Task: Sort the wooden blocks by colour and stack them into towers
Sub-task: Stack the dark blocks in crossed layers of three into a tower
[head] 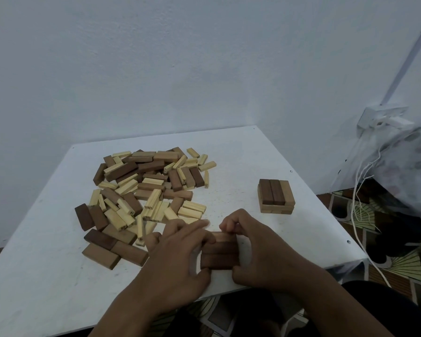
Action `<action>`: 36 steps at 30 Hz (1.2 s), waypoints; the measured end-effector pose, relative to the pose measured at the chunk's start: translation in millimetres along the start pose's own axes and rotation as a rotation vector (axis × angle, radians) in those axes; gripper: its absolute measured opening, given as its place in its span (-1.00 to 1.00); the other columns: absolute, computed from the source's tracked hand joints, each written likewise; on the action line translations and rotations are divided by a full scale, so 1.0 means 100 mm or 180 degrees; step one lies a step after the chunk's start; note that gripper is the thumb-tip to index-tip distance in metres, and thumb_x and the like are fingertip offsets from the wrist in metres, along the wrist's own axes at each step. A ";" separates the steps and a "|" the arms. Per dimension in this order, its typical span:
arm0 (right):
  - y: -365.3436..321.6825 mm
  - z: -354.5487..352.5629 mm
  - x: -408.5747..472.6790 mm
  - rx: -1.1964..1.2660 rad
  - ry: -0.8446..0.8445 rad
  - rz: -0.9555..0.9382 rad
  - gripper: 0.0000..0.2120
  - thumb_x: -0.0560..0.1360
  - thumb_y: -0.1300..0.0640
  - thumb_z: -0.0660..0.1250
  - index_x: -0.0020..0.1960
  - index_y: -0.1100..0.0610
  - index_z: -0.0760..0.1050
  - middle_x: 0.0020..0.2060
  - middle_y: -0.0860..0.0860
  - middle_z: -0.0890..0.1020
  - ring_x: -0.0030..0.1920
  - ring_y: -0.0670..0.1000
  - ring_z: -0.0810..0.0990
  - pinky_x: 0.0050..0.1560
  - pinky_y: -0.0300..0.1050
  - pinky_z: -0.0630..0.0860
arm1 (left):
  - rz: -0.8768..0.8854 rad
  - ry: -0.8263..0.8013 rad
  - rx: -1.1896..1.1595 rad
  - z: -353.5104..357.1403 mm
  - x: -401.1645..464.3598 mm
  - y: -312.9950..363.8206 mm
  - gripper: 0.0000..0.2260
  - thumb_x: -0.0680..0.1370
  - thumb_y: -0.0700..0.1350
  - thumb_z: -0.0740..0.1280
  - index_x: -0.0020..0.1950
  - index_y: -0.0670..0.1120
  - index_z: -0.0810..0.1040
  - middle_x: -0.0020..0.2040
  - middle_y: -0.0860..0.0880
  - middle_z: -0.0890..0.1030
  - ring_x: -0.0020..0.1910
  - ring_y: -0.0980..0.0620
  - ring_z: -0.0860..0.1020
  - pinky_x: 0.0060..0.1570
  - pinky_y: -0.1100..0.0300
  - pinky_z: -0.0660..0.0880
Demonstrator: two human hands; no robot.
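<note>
Dark brown blocks [219, 254] lie side by side as a small layer near the front edge of the white table [253, 152], squeezed between both hands. The left hand [178, 254] presses its fingers against the layer's left end, thumb tucked at the near corner; the right hand [255, 254] curls round the right end — fingers bent over the far edge. Left of this layer and further back sprawls the unsorted pile [146, 190]; to its right, further back, stands a short stack [276, 197] topped by two dark blocks and one pale. Uneven squeezing could skew the row, and the layer sits close to the table edge — a nudge might tip a block off.
</note>
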State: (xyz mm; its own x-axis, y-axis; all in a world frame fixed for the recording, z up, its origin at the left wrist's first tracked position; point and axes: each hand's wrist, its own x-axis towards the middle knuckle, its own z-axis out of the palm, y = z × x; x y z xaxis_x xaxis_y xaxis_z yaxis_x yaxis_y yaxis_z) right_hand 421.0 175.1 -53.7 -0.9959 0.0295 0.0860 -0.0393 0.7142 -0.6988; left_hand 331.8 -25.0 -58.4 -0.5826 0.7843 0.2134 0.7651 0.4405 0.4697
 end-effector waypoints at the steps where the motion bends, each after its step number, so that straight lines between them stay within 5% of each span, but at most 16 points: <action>1: 0.00 -0.01 0.00 -0.0011 -0.0009 -0.0004 -0.43 0.23 0.04 0.49 0.08 -0.25 0.24 0.04 -0.16 0.51 0.03 -0.04 0.55 -0.01 -0.07 0.62 | 0.0006 0.0023 -0.0081 -0.01 0.00 0.01 -0.68 0.34 0.06 0.32 0.09 0.20 0.47 0.26 0.37 0.43 0.26 0.29 0.22 0.09 0.28 0.27; 5: 0.02 -0.05 -0.05 -0.0148 -0.0130 0.0095 -0.38 0.24 -0.04 0.50 0.17 -0.23 0.23 0.06 -0.24 0.45 0.05 -0.11 0.49 0.02 -0.14 0.58 | 0.0035 0.0001 -0.0202 -0.02 0.02 0.05 -0.71 0.33 0.02 0.31 0.04 0.17 0.47 0.07 0.29 0.51 0.15 0.19 0.33 0.00 0.18 0.39; 10: 0.14 -0.09 -0.05 -0.0575 -0.0100 0.0354 -0.38 0.18 -0.26 0.43 0.15 -0.29 0.23 0.08 -0.22 0.41 0.14 -0.10 0.37 0.20 0.00 0.43 | -0.0182 0.0098 -0.0318 -0.03 -0.01 0.07 -0.62 0.35 0.00 0.40 0.11 0.23 0.41 0.10 0.41 0.33 0.20 0.31 0.32 0.13 0.41 0.20; 16: 0.10 -0.14 -0.08 -0.0085 0.0098 0.0367 -0.41 0.16 -0.14 0.47 0.13 -0.23 0.32 0.04 -0.20 0.46 0.10 -0.06 0.45 0.05 0.02 0.57 | -0.0456 0.0050 -0.0699 -0.03 -0.03 0.09 -0.51 0.35 0.03 0.44 0.17 0.28 0.30 0.19 0.38 0.35 0.30 0.21 0.35 0.25 0.07 0.37; 22: 0.05 -0.44 -0.16 0.0449 0.0647 0.0029 -0.46 0.27 0.16 0.56 0.15 -0.05 0.42 0.07 -0.24 0.55 0.12 -0.05 0.52 0.10 -0.08 0.50 | -0.0684 0.0352 -0.1856 -0.08 0.21 0.19 -0.35 0.29 -0.14 0.57 0.16 0.16 0.23 0.16 0.24 0.63 0.22 0.27 0.52 0.14 0.44 0.35; 26: 0.14 -0.61 -0.16 0.1056 0.1109 0.0046 -0.50 0.30 0.27 0.54 0.07 -0.09 0.40 0.13 -0.05 0.64 0.05 0.05 0.56 0.18 0.01 0.52 | -0.0674 0.0465 -0.2275 -0.02 0.46 0.27 -0.36 0.35 -0.24 0.55 0.21 0.04 0.20 0.20 0.12 0.65 0.28 0.19 0.51 0.29 0.09 0.36; 29: 0.22 -0.73 -0.17 0.1267 0.1338 0.0154 -0.54 0.38 0.35 0.50 0.10 0.01 0.38 0.12 -0.10 0.67 0.05 0.05 0.56 0.08 -0.18 0.48 | -0.0673 0.0469 -0.2301 0.03 0.69 0.43 -0.42 0.43 -0.29 0.51 0.20 0.06 0.22 0.20 0.19 0.64 0.23 0.35 0.48 0.18 0.37 0.34; 31: 0.30 -0.79 -0.18 0.1181 0.1446 0.0229 -0.55 0.42 0.30 0.48 0.14 -0.04 0.37 0.14 -0.20 0.65 0.14 -0.06 0.57 0.14 -0.13 0.44 | -0.0658 0.0478 -0.2224 0.07 0.84 0.53 -0.49 0.47 -0.26 0.46 0.20 0.06 0.23 0.19 0.24 0.63 0.15 0.47 0.45 -0.01 0.61 0.29; 36: 0.47 -0.80 -0.16 0.0853 0.1743 0.0223 -0.55 0.51 0.33 0.39 0.29 -0.01 0.38 0.15 -0.49 0.49 0.22 -0.26 0.49 0.13 -0.38 0.41 | -0.0528 0.0315 -0.2031 0.25 1.16 0.62 -0.55 0.52 -0.20 0.40 0.18 0.14 0.20 0.30 0.28 0.54 0.22 0.49 0.38 0.08 0.56 0.26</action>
State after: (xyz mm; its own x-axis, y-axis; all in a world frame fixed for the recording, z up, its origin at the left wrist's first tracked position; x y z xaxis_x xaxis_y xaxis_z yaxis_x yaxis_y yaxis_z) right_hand 441.5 264.4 -30.8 -0.8128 0.4758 0.3362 -0.0654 0.4989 -0.8642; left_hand 318.8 104.7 -25.9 -0.7242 0.6712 0.1580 0.3684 0.1830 0.9115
